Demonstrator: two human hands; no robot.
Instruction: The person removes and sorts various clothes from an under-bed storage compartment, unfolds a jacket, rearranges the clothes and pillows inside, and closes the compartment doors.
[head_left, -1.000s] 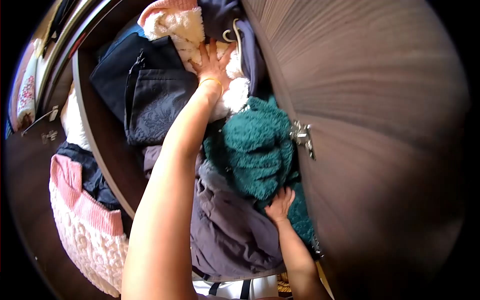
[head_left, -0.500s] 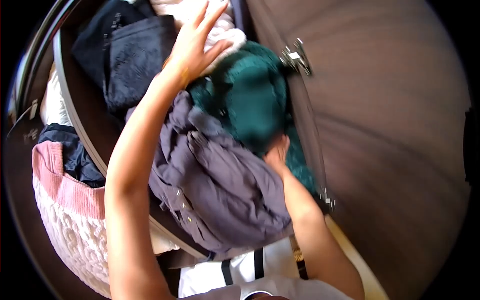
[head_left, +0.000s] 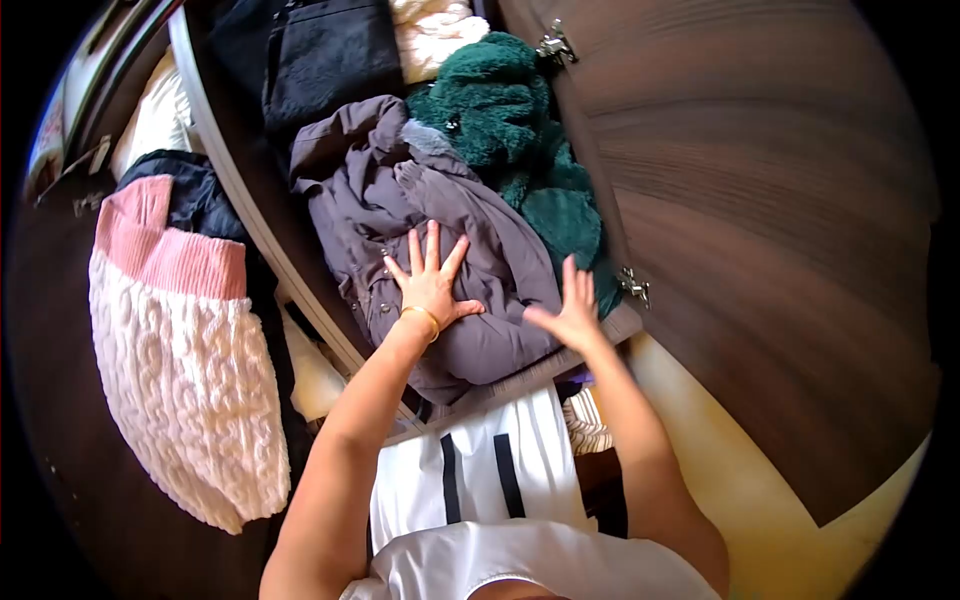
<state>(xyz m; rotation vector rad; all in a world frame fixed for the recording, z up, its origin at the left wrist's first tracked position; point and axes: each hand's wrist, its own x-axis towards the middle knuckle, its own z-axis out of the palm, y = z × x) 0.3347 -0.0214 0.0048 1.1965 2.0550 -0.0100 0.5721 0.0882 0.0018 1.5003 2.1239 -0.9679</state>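
My left hand lies flat with spread fingers on a grey-purple padded jacket in a dark wood compartment. To its right, my right hand is open, fingers apart, over the jacket's right edge beside a dark green fluffy garment. Whether it touches the cloth I cannot tell. Neither hand holds anything. Above the jacket lie folded black clothes and a cream fleecy piece.
A dark wood door stands open at the right, with metal hinges on its edge. At the left are a pink and white knit and a dark cloth. White fabric with black stripes lies below the compartment.
My left hand has come down from the cream fleece onto the grey-purple jacket. My right hand has moved off the green garment's lower edge. The view has shifted towards the compartment's front.
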